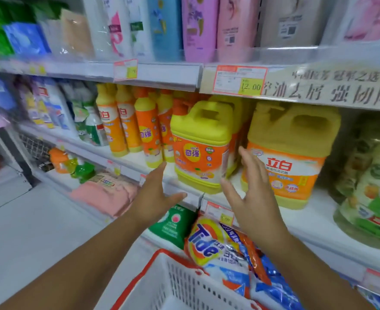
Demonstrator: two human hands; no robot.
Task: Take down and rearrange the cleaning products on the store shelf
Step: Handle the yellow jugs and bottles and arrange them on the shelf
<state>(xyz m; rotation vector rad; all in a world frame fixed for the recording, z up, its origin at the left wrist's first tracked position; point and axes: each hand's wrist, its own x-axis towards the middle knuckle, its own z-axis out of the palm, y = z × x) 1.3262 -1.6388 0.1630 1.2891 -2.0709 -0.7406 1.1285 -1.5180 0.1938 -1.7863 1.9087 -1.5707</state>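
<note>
Yellow jug (pixel 201 148) stands on the shelf (pixel 314 218); left hand (pixel 155 198) and right hand (pixel 254 198) reach near it, fingers wide, holding nothing

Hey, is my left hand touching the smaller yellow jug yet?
Apart. The head view shows a strip of white shelf between the left hand and the smaller yellow jug.

A white basket (pixel 180 287) with a red rim sits low in front; a price tag (pixel 240 80) reads 12.00
</note>
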